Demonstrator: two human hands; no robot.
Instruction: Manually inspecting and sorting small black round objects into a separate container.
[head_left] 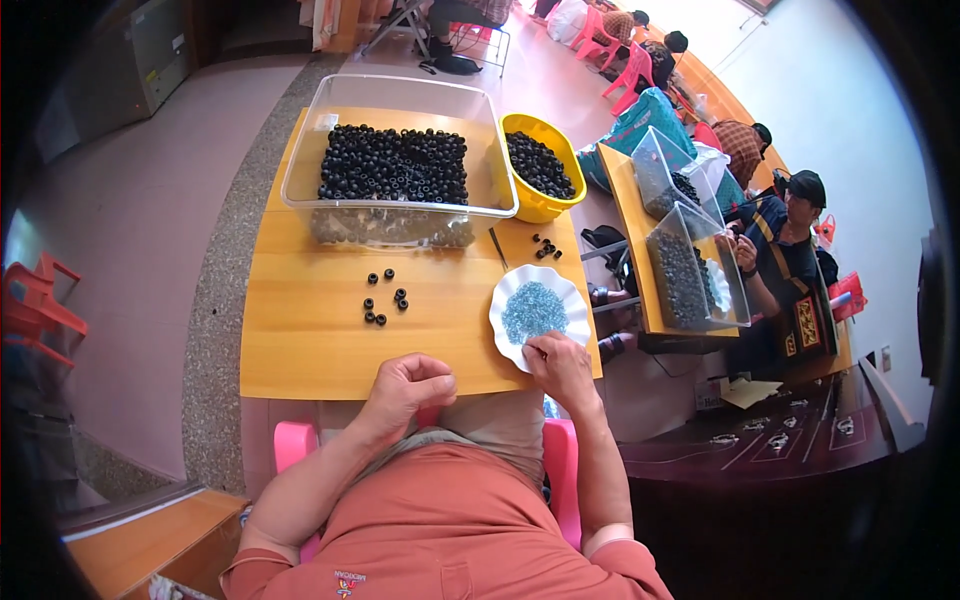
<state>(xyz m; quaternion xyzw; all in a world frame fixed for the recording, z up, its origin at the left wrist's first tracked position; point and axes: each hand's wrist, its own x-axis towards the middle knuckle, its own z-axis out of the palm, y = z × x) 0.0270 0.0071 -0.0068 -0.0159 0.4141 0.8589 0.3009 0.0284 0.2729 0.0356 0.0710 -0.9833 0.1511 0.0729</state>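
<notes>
My right hand reaches over the near rim of a white scalloped dish, its fingertips pinched together beside the small pale-blue beads heaped inside. Whatever those fingertips hold is too small to make out. My left hand hovers at the table's near edge, thumb and fingers closed together; anything in them is hidden. Ahead of it, several black ring-shaped pieces lie loose on the wooden table. More black pieces are scattered beyond the dish, near a thin dark stick-like tool.
A large clear bin of black pieces stands at the table's far side, with a yellow tub of them to its right. On a neighbouring table are clear bins; a person works there. A red chair stands left.
</notes>
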